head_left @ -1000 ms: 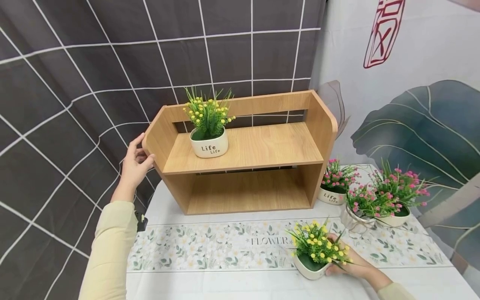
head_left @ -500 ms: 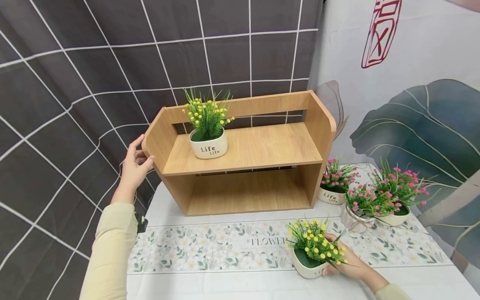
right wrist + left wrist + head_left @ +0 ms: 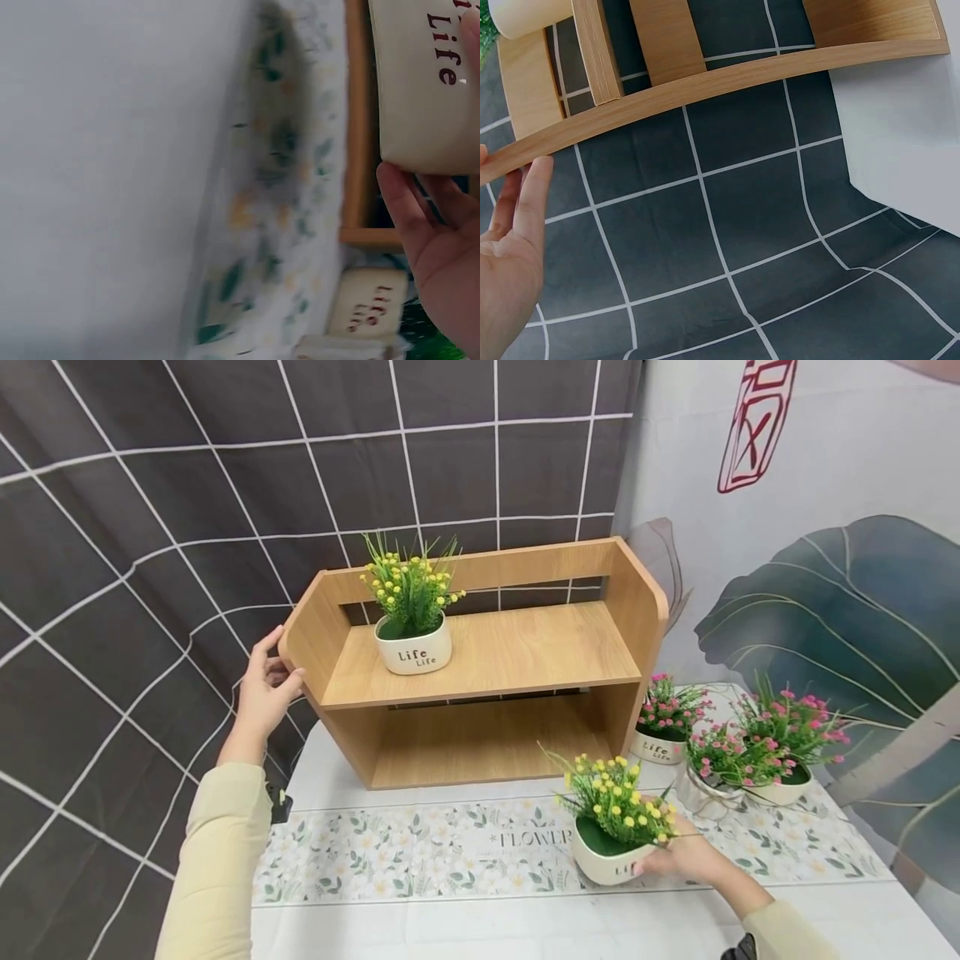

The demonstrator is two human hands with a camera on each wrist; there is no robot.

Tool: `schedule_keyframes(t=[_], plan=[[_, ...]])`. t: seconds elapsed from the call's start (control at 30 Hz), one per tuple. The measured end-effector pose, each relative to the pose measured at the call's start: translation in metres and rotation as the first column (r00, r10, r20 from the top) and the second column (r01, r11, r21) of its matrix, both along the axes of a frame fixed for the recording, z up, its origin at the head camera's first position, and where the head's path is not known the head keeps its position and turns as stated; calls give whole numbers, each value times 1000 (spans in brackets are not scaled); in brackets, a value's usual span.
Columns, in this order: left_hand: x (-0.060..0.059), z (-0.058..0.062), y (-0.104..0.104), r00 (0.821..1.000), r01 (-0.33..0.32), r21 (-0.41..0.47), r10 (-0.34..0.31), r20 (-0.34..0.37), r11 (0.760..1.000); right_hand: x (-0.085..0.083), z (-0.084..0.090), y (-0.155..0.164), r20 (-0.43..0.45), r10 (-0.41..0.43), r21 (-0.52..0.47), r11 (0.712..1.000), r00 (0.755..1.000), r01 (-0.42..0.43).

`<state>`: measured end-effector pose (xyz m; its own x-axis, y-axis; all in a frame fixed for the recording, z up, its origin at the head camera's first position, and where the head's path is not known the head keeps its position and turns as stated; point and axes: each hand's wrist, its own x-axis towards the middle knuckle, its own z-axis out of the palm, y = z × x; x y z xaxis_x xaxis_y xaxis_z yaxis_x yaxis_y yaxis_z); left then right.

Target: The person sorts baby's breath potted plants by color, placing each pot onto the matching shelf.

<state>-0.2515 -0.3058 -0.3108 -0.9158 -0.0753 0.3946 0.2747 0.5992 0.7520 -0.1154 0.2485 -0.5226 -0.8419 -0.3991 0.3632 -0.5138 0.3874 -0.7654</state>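
My right hand (image 3: 686, 852) grips a cream pot of artificial yellow flowers (image 3: 611, 839) by its right side, in front of the shelf. In the right wrist view the pot (image 3: 424, 97) is held clear of the tablecloth, its "Life" lettering partly behind a finger. My left hand (image 3: 262, 689) holds the left side panel of a two-tier wooden shelf (image 3: 525, 647); in the left wrist view fingers (image 3: 531, 199) lie against the panel's outer face. A matching yellow-flowered pot (image 3: 412, 647) stands at the left of the upper tier.
Several pots of pink flowers stand right of the shelf, among them a "Life" pot (image 3: 658, 747) and a greyish pot (image 3: 705, 795). A white tablecloth (image 3: 450, 931) with a floral band covers the table. A dark checked curtain (image 3: 457, 468) hangs close behind the shelf.
My right hand has raised the yellow-flowered pot and brought it slightly left, toward the shelf. The left hand keeps its place on the side panel.
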Motion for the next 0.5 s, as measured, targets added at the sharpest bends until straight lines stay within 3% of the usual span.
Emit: schedule_keyframes(t=[0.13, 0.23, 0.37, 0.5], plan=[[0, 2, 0, 1000, -1, 3, 1, 8, 1000, -5, 26, -5, 67, -92, 64, 994, 994, 87], [-2, 1, 1, 1000, 6, 14, -7, 16, 1000, -7, 48, -9, 103, -179, 158, 974, 978, 161], [-3, 0, 0, 1000, 8, 28, -9, 19, 1000, -9, 73, -13, 185, -235, 138, 968, 954, 212], [-2, 0, 0, 1000, -1, 27, 0, 17, 1000, -13, 97, -16, 191, -217, 45, 976, 957, 213]])
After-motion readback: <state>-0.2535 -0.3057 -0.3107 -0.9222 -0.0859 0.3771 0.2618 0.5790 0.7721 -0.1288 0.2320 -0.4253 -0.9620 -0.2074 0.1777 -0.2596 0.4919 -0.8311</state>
